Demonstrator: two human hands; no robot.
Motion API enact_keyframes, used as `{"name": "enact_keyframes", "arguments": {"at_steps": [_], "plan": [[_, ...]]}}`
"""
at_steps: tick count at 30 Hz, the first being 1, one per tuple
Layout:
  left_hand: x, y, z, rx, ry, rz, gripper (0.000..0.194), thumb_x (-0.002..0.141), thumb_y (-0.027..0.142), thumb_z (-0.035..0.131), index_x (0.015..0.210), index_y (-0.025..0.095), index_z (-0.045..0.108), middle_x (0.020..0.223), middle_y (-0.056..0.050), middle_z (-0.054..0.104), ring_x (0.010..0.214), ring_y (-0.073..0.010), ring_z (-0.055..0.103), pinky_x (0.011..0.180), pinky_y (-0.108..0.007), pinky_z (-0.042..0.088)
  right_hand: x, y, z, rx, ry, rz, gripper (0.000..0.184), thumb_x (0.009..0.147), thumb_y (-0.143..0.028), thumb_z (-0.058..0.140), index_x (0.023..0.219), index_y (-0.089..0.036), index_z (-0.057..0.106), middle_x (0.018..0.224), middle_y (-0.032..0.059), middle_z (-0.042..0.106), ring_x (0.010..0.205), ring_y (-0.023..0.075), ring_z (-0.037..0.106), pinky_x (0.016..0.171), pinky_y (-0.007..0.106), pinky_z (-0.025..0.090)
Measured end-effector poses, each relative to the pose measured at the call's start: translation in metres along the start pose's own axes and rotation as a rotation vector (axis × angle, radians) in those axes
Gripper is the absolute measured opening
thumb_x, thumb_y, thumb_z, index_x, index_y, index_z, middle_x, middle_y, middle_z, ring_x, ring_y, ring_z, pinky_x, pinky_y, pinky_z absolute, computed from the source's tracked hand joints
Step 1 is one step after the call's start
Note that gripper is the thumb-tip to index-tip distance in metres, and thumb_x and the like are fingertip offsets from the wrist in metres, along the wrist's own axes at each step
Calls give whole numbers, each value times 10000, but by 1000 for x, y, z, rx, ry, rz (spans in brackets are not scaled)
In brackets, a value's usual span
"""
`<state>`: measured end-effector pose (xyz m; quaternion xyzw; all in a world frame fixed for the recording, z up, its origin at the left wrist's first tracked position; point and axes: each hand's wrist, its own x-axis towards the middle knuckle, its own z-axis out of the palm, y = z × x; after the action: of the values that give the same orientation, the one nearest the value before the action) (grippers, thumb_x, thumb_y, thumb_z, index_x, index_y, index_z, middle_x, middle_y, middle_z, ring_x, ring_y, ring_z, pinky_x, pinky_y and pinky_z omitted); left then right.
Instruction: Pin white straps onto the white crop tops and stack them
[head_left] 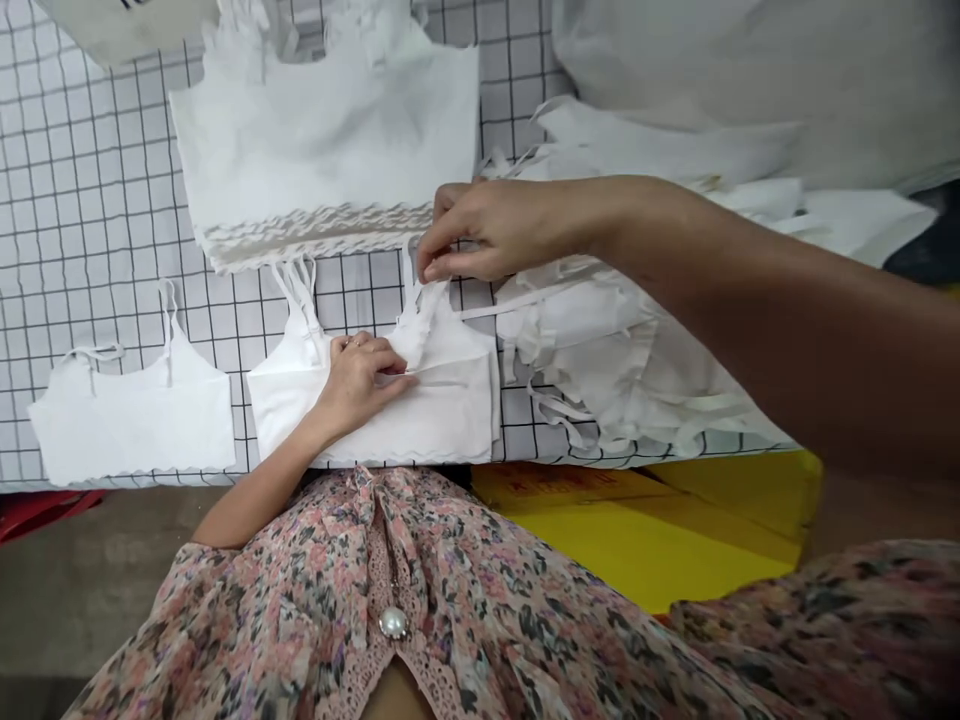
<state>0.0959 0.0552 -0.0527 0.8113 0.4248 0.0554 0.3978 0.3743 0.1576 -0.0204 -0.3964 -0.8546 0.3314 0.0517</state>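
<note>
In front of me on the table lie white crop camisoles (450,410) with thin shoulder straps, stacked with their edges slightly out of line. My left hand (361,378) rests on the uppermost one, its thumb and fingers closed at the neckline edge. Above its right side, my right hand (472,232) pinches a white shoulder strap (409,275) between thumb and fingers. The other pair of straps (301,290) lies loose at the left side of the stack.
A single camisole (142,420) lies flat at the left. Behind, a thick stack of white tops (330,140) covers part of the checked tablecloth (90,200). A loose heap of white garments (637,350) spreads at the right. Yellow packaging (645,530) sits below the table edge.
</note>
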Motion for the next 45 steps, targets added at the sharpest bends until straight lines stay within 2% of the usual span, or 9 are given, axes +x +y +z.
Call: {"name": "enact_keyframes", "arguments": {"at_steps": [11,15,19,24,31,35,38,41,45], "plan": [[-1,-11,13,177,216,78,261,944,342,820,1160,213,749,1046,-58,777,1047,-265,665,954,-442,435,4,-16,19,-190,208,164,282,1051,-320,551,1115,-190,792,1209,134,732,1275,356,579,1191,679,348],[-42,-22,6,296,495,379,550,1033,245,691,1557,275,526,1298,-98,744,1279,-277,676,1116,-494,484,-30,-81,82,-199,505,226,550,1129,-322,320,1637,-233,512,1616,117,572,1506,352,495,1316,660,272],[-79,-34,12,380,333,482,741,1108,189,469,1763,167,123,1624,-215,553,1632,-308,426,1296,-536,421,-47,-146,179,-217,468,134,839,1144,-444,299,1713,-202,-268,1807,125,264,1695,285,261,1375,618,241],[-93,-65,21,466,185,326,972,1095,601,478,1769,178,-79,1846,-187,106,1738,-342,120,1419,-578,188,-77,-135,227,-222,377,401,1031,1080,-717,319,1682,-186,-327,1827,170,0,1723,358,120,1353,737,142],[-114,-103,-9,422,262,125,995,1029,662,581,1783,278,57,1854,-128,91,1737,-371,87,1423,-634,103,-130,-109,216,-206,403,650,1024,1057,-730,368,1776,-141,-63,1821,209,61,1722,401,103,1292,790,237],[-118,-113,-16,361,342,117,910,1042,665,541,1765,221,210,1841,-175,137,1731,-397,68,1403,-683,110,-128,-119,200,-179,532,566,830,1081,-650,370,1701,-98,391,1747,227,350,1650,378,364,1274,654,420],[-115,-113,-27,313,474,122,796,1083,586,505,1757,247,248,1835,-187,150,1729,-405,54,1380,-728,106,-143,-110,156,-196,821,474,566,1121,-503,353,1415,-185,717,1388,186,739,1298,318,719,1115,529,592],[-108,-100,-45,315,585,202,744,1080,519,567,1739,315,291,1824,-152,242,1727,-390,120,1380,-722,139,-170,-79,95,-320,1091,588,477,1103,-462,416,1289,-196,765,1176,171,786,1113,336,742,1017,583,590],[-95,-68,-68,338,627,368,644,1059,449,642,1661,334,445,1719,-117,484,1674,-345,347,1376,-654,294,-198,-31,29,-249,917,816,332,880,-498,773,912,-169,807,978,183,787,1033,377,698,1005,578,524]]}}
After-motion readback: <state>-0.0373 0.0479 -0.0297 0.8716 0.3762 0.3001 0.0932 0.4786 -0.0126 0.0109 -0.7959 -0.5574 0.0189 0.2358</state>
